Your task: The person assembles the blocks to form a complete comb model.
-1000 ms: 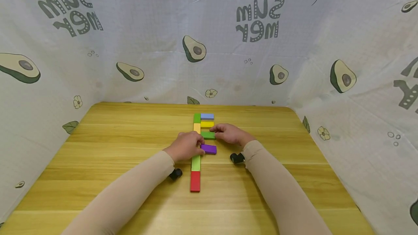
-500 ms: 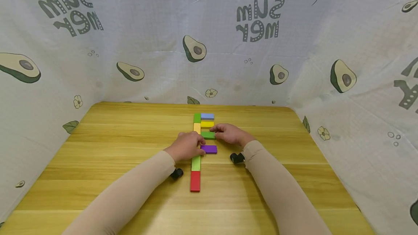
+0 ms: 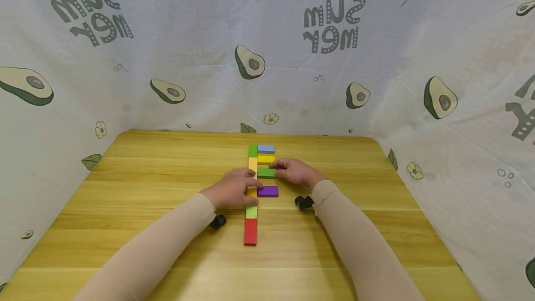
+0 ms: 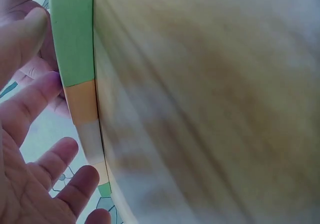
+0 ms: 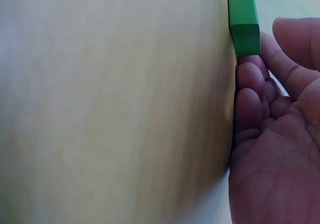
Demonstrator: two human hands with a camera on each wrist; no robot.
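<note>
In the head view, a purple block (image 3: 269,192) juts to the right from an upright column of coloured blocks. My left hand (image 3: 231,188) reaches over the column with its fingers spread, one fingertip at the purple block's left end. Its thumb lies over the light green block (image 3: 251,212). The left wrist view shows these fingers (image 4: 75,191) apart, with nothing held between them. My right hand (image 3: 296,172) rests on the table at the right end of a green block (image 3: 266,173). In the right wrist view its fingers (image 5: 248,106) curl loosely beside that block's end, the thumb standing away.
A red block (image 3: 250,232) ends the column nearest me; a smaller green block (image 3: 252,151) tops it at the far end. Blue (image 3: 265,149) and yellow (image 3: 265,159) blocks stick out to the right there. A patterned cloth (image 3: 200,50) hangs behind the wooden table (image 3: 167,161).
The purple block has turned slightly and now lies straight. My left hand has drawn back a little to the left, its thumb and fingers spreading off the block. My right hand stays put.
</note>
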